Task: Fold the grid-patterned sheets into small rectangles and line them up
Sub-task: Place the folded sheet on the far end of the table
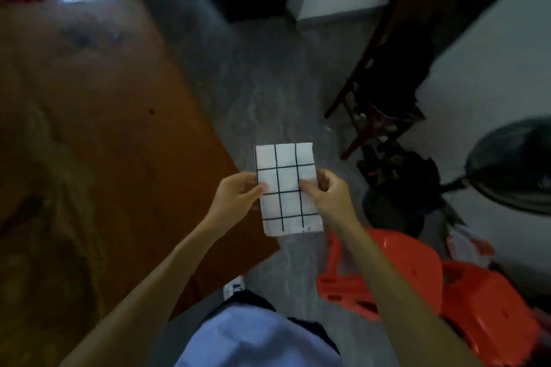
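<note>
A white sheet with a black grid (286, 179), folded into a narrow rectangle, is held in the air above the grey floor, to the right of the table's corner. My left hand (238, 197) pinches its left edge, thumb on the front face. On the opposite edge my right hand (328, 191) pinches it at the same height, thumb on top and fingers behind. The sheet's lower end hangs free below both hands.
A brown wooden table (98, 128) fills the left side, blurred. Red plastic stools (417, 283) stand at the lower right. A dark wooden chair (384, 80) and a black fan (512, 167) are on the right, near the white wall.
</note>
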A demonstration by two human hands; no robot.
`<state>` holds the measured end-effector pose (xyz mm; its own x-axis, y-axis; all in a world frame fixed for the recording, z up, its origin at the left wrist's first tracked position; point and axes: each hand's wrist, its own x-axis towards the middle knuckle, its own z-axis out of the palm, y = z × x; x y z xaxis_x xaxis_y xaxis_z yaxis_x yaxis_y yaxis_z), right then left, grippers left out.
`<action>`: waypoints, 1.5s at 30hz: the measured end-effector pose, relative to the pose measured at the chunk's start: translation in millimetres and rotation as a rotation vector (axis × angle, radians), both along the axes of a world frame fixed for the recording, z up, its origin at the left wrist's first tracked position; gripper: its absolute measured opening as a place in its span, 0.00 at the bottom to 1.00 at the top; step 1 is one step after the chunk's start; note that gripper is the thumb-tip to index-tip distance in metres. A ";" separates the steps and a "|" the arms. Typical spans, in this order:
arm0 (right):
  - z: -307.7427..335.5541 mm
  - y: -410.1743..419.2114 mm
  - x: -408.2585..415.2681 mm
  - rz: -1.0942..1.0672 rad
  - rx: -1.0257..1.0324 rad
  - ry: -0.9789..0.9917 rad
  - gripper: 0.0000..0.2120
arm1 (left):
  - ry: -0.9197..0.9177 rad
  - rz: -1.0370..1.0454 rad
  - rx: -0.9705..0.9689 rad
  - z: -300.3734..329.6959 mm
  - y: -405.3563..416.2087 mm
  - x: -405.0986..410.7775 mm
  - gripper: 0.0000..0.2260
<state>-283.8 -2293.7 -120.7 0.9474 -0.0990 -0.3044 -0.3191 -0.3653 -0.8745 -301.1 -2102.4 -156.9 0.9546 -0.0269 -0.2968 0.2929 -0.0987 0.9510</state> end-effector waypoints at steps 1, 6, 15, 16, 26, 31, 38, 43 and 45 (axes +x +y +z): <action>-2.6 11.9 18.2 0.066 -0.002 0.017 0.13 | 0.026 0.078 -0.024 -2.2 10.3 3.9 0.05; -23.3 81.7 83.0 0.453 0.017 0.076 0.17 | 0.111 0.444 -0.035 -20.7 55.6 5.9 0.06; -81.7 163.7 163.2 1.097 -0.025 0.174 0.17 | 0.304 1.040 -0.029 -52.7 56.6 -0.7 0.10; -87.7 170.7 169.6 1.175 -0.036 0.179 0.16 | 0.321 1.115 -0.035 -54.3 51.0 0.1 0.11; -118.4 208.4 180.0 1.746 -0.275 0.084 0.21 | 0.479 1.631 -0.103 -69.9 -25.5 -5.3 0.07; -124.0 210.6 160.1 1.868 -0.308 -0.002 0.19 | 0.514 1.734 -0.097 -77.6 -40.7 -12.0 0.10; -128.1 210.1 159.6 1.864 -0.426 -0.140 0.17 | 0.565 1.739 0.028 -96.7 -30.8 -10.0 0.21; -119.3 208.1 161.1 1.827 -0.462 -0.250 0.19 | 0.605 1.742 0.086 -93.3 -28.6 -17.1 0.18; -114.1 209.9 153.7 1.836 -0.438 -0.269 0.18 | 0.628 1.731 0.109 -85.7 -28.4 -26.4 0.16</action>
<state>-130.1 -2083.8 -234.8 -0.0302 0.9211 -0.3882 0.7727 -0.2248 -0.5937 -327.5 -2130.8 -242.6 -0.3479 0.7865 -0.5103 0.3874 0.6162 0.6857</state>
